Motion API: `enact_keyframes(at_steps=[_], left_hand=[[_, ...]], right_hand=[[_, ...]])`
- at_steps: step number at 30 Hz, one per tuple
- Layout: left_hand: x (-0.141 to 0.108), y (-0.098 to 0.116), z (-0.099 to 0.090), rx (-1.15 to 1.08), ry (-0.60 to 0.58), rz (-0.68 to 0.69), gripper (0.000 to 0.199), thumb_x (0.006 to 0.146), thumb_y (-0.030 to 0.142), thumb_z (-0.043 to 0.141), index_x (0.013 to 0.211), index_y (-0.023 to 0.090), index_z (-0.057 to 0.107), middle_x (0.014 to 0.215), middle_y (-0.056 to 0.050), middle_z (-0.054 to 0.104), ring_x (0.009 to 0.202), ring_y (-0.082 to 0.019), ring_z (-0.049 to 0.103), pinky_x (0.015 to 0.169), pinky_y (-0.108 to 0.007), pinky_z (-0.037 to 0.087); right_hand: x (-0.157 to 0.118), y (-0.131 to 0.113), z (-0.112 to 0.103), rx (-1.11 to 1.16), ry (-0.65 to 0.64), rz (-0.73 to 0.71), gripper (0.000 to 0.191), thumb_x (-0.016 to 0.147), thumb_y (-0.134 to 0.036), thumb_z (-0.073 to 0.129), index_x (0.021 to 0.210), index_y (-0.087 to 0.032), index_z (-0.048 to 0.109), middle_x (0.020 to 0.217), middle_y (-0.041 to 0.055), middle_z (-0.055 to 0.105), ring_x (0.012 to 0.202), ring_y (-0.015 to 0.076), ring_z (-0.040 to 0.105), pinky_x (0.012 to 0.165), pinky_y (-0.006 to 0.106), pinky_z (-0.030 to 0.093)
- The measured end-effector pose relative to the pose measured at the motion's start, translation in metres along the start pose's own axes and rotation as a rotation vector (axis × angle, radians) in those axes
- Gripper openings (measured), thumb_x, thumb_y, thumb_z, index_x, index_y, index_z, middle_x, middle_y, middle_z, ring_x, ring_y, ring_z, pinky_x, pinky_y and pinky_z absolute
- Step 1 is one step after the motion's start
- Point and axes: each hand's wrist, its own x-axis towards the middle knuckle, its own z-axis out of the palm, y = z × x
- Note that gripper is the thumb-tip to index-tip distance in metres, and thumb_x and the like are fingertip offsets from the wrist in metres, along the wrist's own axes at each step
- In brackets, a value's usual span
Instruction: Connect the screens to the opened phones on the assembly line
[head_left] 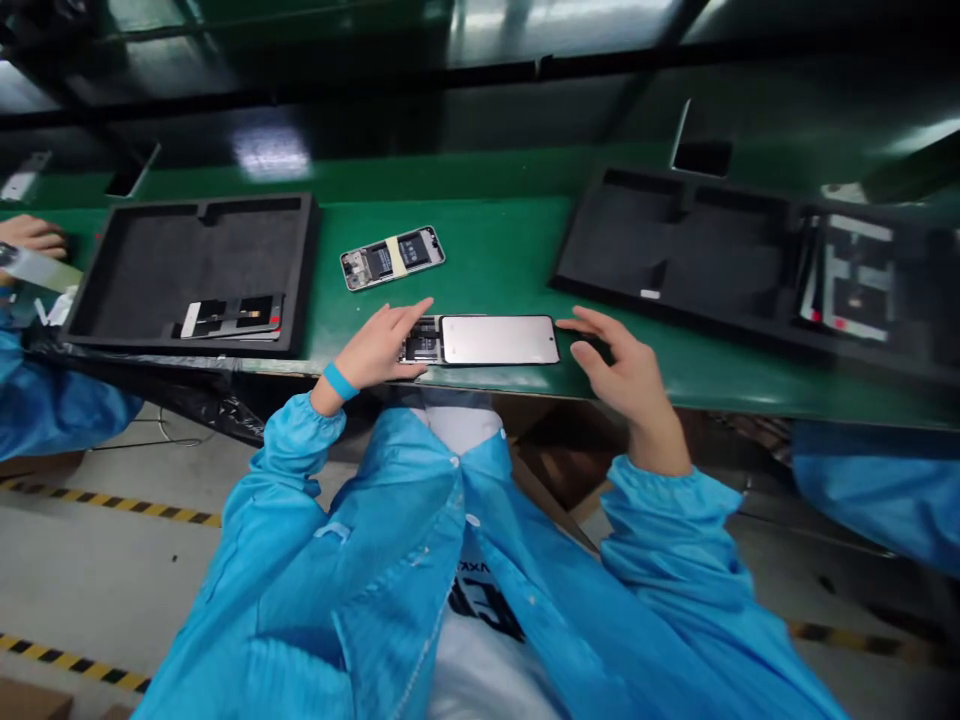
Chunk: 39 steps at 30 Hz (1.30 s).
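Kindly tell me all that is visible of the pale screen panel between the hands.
The screen panel is a rounded-corner rectangle with a pale, glassy-looking face, narrow black border and dark dot by its right end. It lies face up, lengthwise along the front of the green bench, its left end seeming to overlap the opened phone body. The right hand is close to its right end; contact is unclear.

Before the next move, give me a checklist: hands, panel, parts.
1. Left hand at the rectangular phone frame with exposed dark internals: ok, at its left end.
2. Pale, black-edged rectangular screen panel covering that end: not ok, internals show.
3. Right hand touching panel: cannot tell, fingertips close to its right edge.
4. Panel cable connected: cannot tell.
5. Silver-rimmed phone body with cream tape apart from panel: ok.
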Motion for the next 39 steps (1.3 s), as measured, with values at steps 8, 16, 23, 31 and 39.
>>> enact_keyframes(at_steps=[8, 16, 23, 31, 39], left_hand=[[-0.007, -0.007, -0.009, 0.038, -0.009, -0.029, 0.085, 0.088, 0.051, 0.082, 0.157, 0.014, 0.049, 0.160, -0.025, 0.054, 0.152, -0.042, 0.050, 0.132, -0.066, 0.032], [0.009, 0.013, -0.012, 0.051, -0.119, 0.003, 0.083, 0.089, 0.029, 0.075, 0.163, 0.013, 0.042, 0.156, -0.023, 0.058, 0.145, -0.039, 0.057, 0.124, -0.057, 0.047], [0.006, 0.007, -0.011, 0.037, -0.078, 0.008, 0.094, 0.087, 0.027, 0.081, 0.167, 0.018, 0.033, 0.150, -0.020, 0.063, 0.139, -0.036, 0.062, 0.117, -0.051, 0.054], [-0.001, -0.005, -0.014, 0.071, -0.028, 0.037, 0.087, 0.088, 0.043, 0.084, 0.161, 0.019, 0.044, 0.166, -0.025, 0.046, 0.155, -0.043, 0.048, 0.127, -0.063, 0.044], [0.012, 0.015, -0.017, 0.116, -0.146, 0.049, 0.080, 0.092, 0.031, 0.073, 0.163, 0.015, 0.041, 0.167, -0.026, 0.047, 0.152, -0.041, 0.052, 0.126, -0.058, 0.046]], right_hand=[[0.002, -0.002, -0.001, -0.096, -0.084, -0.083, 0.062, 0.096, -0.057, 0.073, 0.151, -0.032, 0.063, 0.145, 0.0109, 0.071, 0.137, 0.0393, 0.066, 0.117, 0.066, 0.054], [0.002, -0.003, 0.000, -0.103, -0.078, -0.113, 0.063, 0.097, -0.055, 0.071, 0.154, -0.031, 0.060, 0.144, 0.0116, 0.071, 0.137, 0.0389, 0.066, 0.117, 0.065, 0.054], [0.001, -0.006, -0.001, -0.121, -0.104, -0.131, 0.064, 0.097, -0.055, 0.070, 0.154, -0.029, 0.059, 0.150, 0.0129, 0.067, 0.141, 0.0387, 0.063, 0.120, 0.063, 0.051], [0.003, -0.006, -0.001, -0.174, -0.139, -0.153, 0.072, 0.095, -0.064, 0.071, 0.156, -0.030, 0.057, 0.152, 0.0136, 0.066, 0.141, 0.0407, 0.061, 0.120, 0.064, 0.049], [0.004, -0.006, 0.000, -0.185, -0.131, -0.178, 0.073, 0.094, -0.068, 0.069, 0.155, -0.030, 0.058, 0.150, 0.0135, 0.067, 0.139, 0.0418, 0.062, 0.119, 0.067, 0.050]])
